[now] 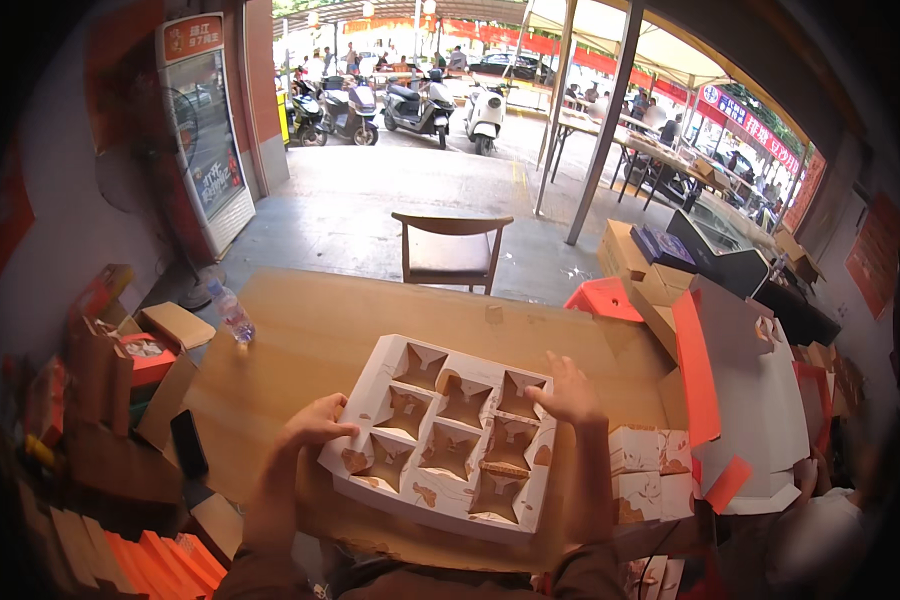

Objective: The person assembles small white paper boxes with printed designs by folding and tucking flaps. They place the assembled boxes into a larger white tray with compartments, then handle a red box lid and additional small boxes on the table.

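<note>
A shallow white cardboard box with brown printed patterns rests on the table in front of me. Inside it stand several small square open-topped cartons, which look empty. My left hand is closed at the box's left edge, its thumb on the rim and its other fingers partly hidden. At the far right corner, my right hand touches the rim with its thumb, its fingers stretched out and apart.
The brown table carries a plastic bottle and a black phone. Patterned cartons are stacked at right, near a large white-and-orange box and another person's hand. A chair stands beyond.
</note>
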`<state>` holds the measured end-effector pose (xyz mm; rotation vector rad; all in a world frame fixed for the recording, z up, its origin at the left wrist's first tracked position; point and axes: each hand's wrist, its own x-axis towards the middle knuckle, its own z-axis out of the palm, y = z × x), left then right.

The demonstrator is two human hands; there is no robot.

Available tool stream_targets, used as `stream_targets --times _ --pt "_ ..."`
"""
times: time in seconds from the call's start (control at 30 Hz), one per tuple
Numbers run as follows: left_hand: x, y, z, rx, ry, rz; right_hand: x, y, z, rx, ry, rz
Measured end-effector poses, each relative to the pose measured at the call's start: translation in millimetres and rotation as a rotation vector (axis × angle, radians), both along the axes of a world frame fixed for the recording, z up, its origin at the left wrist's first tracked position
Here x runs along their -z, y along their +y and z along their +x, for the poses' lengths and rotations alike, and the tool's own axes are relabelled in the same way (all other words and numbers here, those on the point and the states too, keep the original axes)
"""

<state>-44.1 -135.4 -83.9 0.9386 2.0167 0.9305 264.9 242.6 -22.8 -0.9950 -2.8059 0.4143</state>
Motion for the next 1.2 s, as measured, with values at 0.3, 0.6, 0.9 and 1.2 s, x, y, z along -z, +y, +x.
stream_targets --times 0.3,0.6,0.9,1.2 --pt "-26.1 -14.7 -2.1 0.116 -0.120 -0.057 27.3 1.0 -25.7 -0.008 0.007 -0.225" --pt "28.9 -2.0 -11.9 0.092 -0.245 0.219 28.3 -16.9 -39.9 -0.283 -0.018 -0.624" --pt "20.2 1.6 0.3 0.004 -0.281 0.483 33.6 3.5 -30.7 -0.272 0.093 -0.830" --pt "-8.2 0.2 6.4 -0.009 -0.101 0.217 24.3 -18.9 -41.1 -0.126 0.075 -0.517"
